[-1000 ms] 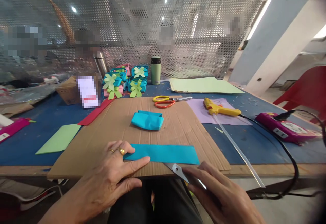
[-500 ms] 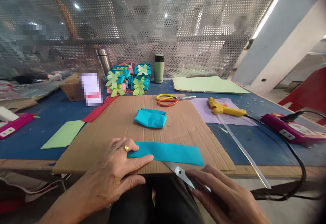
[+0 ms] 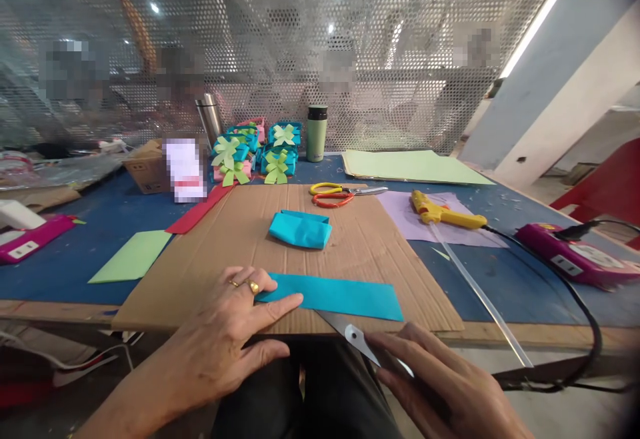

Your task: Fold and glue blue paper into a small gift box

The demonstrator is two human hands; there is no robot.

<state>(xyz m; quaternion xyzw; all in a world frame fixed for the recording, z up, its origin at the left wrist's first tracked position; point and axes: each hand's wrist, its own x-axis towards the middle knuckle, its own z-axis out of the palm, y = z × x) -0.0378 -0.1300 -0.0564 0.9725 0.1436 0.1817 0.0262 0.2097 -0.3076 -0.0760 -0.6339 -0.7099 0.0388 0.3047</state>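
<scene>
A blue paper strip (image 3: 340,296) lies flat near the front edge of the cardboard sheet (image 3: 380,242). My left hand (image 3: 240,319) presses on its left end with fingers spread; two gold-coloured rings show on it. In my right hand (image 3: 440,376) is a knife (image 3: 354,336) with a grey blade and a pale metal handle with a round hole. Its blade tip lies at the strip's lower edge, just right of my left index finger; whether it reaches under the paper I cannot tell. Beyond the strip sits a small folded blue paper box (image 3: 301,230).
Yellow-and-orange-handled scissors (image 3: 345,192) lie at the cardboard's far edge. To the right are a yellow glue gun (image 3: 447,214) with a long clear stick and a magenta power strip (image 3: 570,256). Bow-trimmed little baskets (image 3: 280,152), a green tumbler (image 3: 317,136) and green sheets (image 3: 410,164) stand behind.
The view has shifted slightly, so the table things appear a little further right and higher. The knife tip has moved slightly left along the strip's lower edge. Both holds look the same.
</scene>
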